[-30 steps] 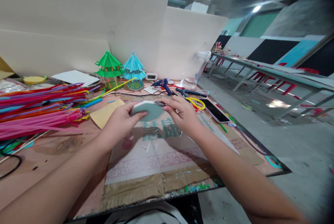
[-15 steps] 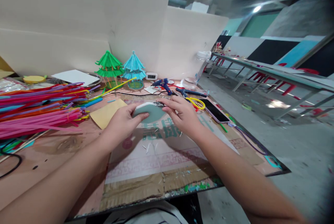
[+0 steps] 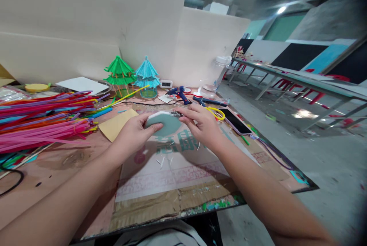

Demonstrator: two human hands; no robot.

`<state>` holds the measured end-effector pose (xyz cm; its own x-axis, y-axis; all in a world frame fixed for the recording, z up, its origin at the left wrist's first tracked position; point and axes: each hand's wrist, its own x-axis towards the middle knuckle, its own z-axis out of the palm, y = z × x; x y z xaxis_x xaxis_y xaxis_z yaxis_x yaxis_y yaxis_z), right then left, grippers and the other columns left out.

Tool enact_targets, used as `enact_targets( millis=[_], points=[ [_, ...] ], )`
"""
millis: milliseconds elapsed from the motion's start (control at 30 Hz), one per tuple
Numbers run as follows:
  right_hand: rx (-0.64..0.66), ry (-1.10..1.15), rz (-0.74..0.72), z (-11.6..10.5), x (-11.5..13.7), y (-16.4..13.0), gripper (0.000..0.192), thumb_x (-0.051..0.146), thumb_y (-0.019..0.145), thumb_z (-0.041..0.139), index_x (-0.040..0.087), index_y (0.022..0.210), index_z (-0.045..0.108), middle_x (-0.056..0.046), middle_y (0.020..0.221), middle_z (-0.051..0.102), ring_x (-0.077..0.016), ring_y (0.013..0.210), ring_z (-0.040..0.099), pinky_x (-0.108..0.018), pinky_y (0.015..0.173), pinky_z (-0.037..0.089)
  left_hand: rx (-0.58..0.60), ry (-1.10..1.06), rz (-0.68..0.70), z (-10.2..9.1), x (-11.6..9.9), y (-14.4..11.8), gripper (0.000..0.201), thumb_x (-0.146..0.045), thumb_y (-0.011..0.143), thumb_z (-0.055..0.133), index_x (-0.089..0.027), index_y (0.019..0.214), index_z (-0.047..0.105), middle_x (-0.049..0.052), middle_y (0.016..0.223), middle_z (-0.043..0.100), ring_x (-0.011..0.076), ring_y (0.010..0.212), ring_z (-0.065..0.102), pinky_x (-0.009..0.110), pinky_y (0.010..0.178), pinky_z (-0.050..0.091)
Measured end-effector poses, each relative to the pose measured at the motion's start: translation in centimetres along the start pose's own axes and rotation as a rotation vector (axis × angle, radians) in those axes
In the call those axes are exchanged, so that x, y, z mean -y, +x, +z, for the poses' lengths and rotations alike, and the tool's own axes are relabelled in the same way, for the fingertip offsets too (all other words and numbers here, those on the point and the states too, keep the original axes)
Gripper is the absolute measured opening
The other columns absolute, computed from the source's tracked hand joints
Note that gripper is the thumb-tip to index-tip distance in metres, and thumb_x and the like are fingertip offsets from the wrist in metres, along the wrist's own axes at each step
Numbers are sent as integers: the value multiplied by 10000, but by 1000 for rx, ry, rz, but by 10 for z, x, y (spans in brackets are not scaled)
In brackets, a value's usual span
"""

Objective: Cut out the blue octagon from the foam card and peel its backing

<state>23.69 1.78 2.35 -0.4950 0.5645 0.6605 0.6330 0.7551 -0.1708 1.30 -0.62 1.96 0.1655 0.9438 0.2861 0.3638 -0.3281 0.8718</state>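
My left hand [image 3: 130,136] grips a flat teal hexagonal foam piece [image 3: 165,123] with a white edge, held just above the cardboard sheet [image 3: 177,169]. The fingers of my right hand [image 3: 200,123] pinch the piece's far right edge, where a small thin metal object seems to sit; I cannot tell what it is. Both forearms reach in from the bottom of the view.
A heap of coloured straws [image 3: 43,119] lies at the left. Green [image 3: 119,74] and blue [image 3: 147,75] straw pagodas stand at the back beside a small clock [image 3: 166,83]. A blue glue gun [image 3: 180,93], yellow-handled scissors [image 3: 213,111] and a phone [image 3: 235,121] lie to the right, near the table edge.
The foam piece has tilted and turned slightly between my hands. My right fingers have shifted a little along its far edge.
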Motion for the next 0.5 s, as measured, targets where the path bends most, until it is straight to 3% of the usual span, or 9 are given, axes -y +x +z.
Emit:
enact_targets(
  millis=[500],
  points=[
    [-28, 38, 36, 4, 0, 0, 338, 373, 976, 478, 179, 1163, 681, -57, 823, 608, -184, 808, 560, -303, 725, 433, -1, 1, 23, 0, 7, 3, 255, -396, 774, 656, -212, 938, 721, 19, 671, 699, 260, 787, 679, 327, 634, 525]
  ],
)
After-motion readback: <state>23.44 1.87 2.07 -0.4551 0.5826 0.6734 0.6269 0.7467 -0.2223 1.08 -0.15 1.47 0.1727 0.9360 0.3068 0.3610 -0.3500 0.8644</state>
